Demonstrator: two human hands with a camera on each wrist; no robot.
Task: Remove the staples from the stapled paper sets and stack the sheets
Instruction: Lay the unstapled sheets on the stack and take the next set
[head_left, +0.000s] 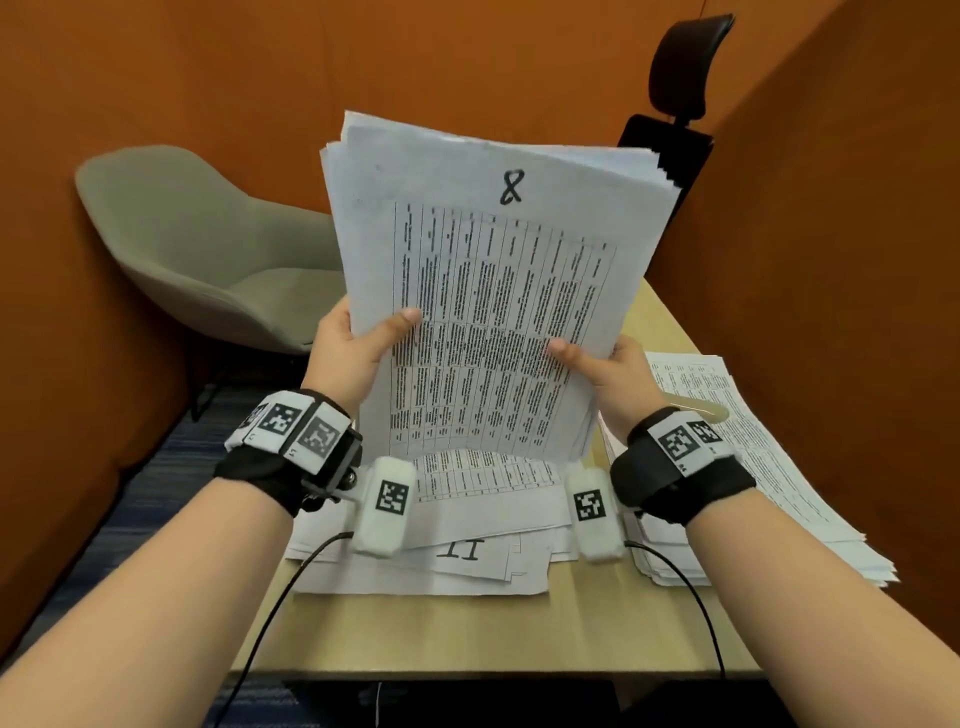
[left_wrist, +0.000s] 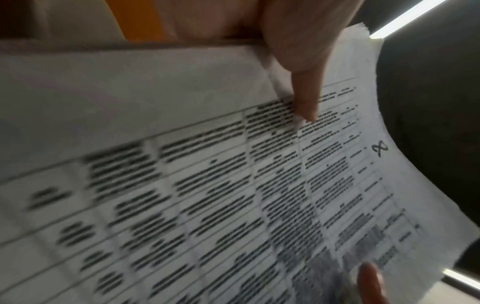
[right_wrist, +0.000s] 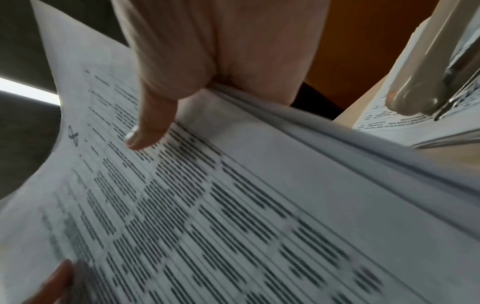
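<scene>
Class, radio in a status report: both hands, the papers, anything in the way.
Left hand and right hand grip the paper bundle marked 8, upright over the desk. Loose sheets lie beneath. Stapler sits on the right stack.

Your left hand (left_wrist: 291, 37) is gripping a stack of paper (left_wrist: 207, 185) at its twelve o'clock edge, with the thumb (left_wrist: 306, 98) lying across the printed top sheet. The sheet is showing a table of blurred text and a handwritten 8 (left_wrist: 379, 148) toward three o'clock. Another fingertip (left_wrist: 370, 281) is touching the paper near five o'clock.
</scene>
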